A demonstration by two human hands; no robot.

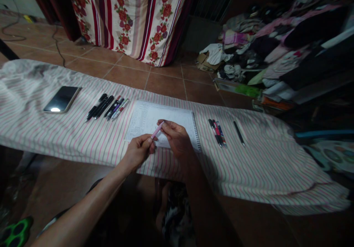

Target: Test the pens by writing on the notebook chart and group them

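Observation:
A pink pen [157, 129] is held slantwise between my two hands, above an open spiral notebook [171, 115] with writing on its page. My left hand [140, 148] pinches the pen's lower end. At the upper end, the fingers of my right hand [175, 134] close round its tip. Left of the notebook lies a group of several pens and markers [106, 107]. To the right of it are a few pens [217, 132] side by side, and a single black pen [239, 133] lies apart from them.
A striped cloth [262, 166] covers the long, narrow surface. A smartphone [62, 99] rests at its left. Behind are a flowered curtain [132, 18] and tiled floor [166, 81]. Clothes [249, 44] are heaped at the back right; a blue chair [318, 155] stands near the right edge.

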